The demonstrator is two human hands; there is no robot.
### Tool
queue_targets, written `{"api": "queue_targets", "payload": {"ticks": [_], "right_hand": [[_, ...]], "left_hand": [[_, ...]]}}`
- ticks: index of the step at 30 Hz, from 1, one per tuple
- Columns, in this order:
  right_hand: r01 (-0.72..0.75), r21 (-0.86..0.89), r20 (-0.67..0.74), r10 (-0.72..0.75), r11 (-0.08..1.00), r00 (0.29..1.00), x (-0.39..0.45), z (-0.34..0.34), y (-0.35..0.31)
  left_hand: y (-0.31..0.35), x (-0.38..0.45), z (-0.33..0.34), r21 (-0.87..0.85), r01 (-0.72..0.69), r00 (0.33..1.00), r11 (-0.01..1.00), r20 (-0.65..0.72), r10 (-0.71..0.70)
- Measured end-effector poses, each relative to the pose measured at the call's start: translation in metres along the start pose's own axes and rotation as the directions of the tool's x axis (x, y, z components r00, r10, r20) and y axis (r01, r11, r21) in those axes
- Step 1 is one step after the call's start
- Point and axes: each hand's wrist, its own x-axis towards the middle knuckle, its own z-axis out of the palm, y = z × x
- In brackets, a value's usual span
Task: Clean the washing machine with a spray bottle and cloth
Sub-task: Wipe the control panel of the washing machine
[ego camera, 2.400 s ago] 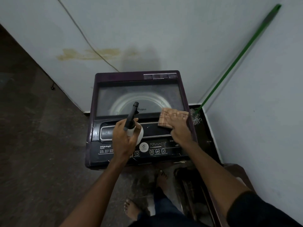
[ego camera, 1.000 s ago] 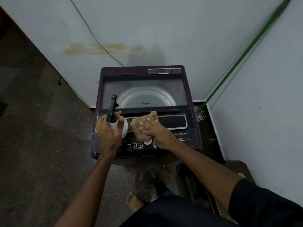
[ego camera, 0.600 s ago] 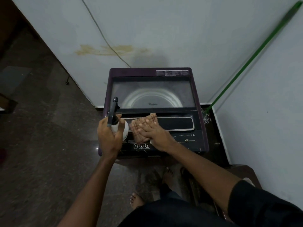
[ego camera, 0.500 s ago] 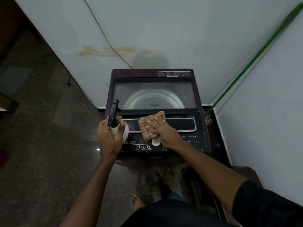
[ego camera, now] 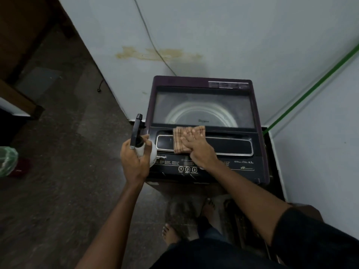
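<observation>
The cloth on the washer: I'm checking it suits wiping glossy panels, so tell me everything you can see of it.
The cloth is a small tan piece with darker brown checked lines, folded into a rough rectangle; it looks like woven fabric. It lies flat on the washing machine, on the dark panel just in front of the glass lid, over the left end of the chrome-edged recess. The right hand presses it down with straight fingers, covering its right half. Whether it is damp cannot be told.
</observation>
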Motion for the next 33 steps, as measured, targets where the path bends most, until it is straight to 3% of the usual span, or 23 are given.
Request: {"api": "queue_targets", "payload": {"ticks": [2,4,8,10,13,16,20,25,27,33], "right_hand": [[-0.026,0.064,-0.011,0.027,0.998,1.000,0.021,0.006,-0.038],[0.093,0.055,0.037,-0.095,0.994,0.995,0.025,0.015,-0.053],[0.267,-0.025,0.144,-0.261,0.963,0.955,0.007,0.010,-0.018],[0.154,-0.024,0.133,-0.150,0.988,0.980,0.014,0.004,-0.012],[0.036,0.024,0.057,-0.037,0.999,0.998,0.043,0.009,-0.054],[0.149,0.035,0.084,-0.151,0.988,0.985,0.050,0.029,-0.100],[0.353,-0.094,0.150,-0.338,0.931,0.929,0.025,0.036,-0.079],[0.112,-0.110,0.051,-0.107,0.988,0.993,0.075,0.023,-0.108],[0.103,-0.129,0.076,-0.093,0.986,0.993,0.094,0.027,-0.134],[0.366,-0.113,0.229,-0.334,0.924,0.914,0.054,0.049,-0.118]], "left_hand": [[-0.005,0.001,-0.007,-0.010,0.020,0.999,1.000,-0.028,-0.020],[-0.011,0.000,-0.015,-0.001,0.021,0.999,1.000,-0.042,-0.021],[-0.026,0.000,-0.031,-0.025,0.030,0.999,0.999,-0.035,-0.031],[-0.028,0.000,-0.037,-0.028,0.024,0.999,0.999,-0.045,-0.025],[-0.032,0.001,-0.043,-0.043,0.039,0.997,0.998,-0.059,-0.041],[-0.037,0.000,-0.045,-0.034,0.061,0.997,0.998,-0.053,-0.063],[-0.044,-0.001,-0.050,-0.042,0.033,0.999,0.999,-0.034,-0.035],[-0.056,-0.006,-0.060,-0.001,0.068,0.998,0.998,-0.010,-0.068],[-0.058,-0.006,-0.064,-0.008,0.085,0.996,0.996,0.002,-0.085],[-0.058,-0.005,-0.071,-0.007,0.105,0.994,0.994,0.023,-0.105]]}}
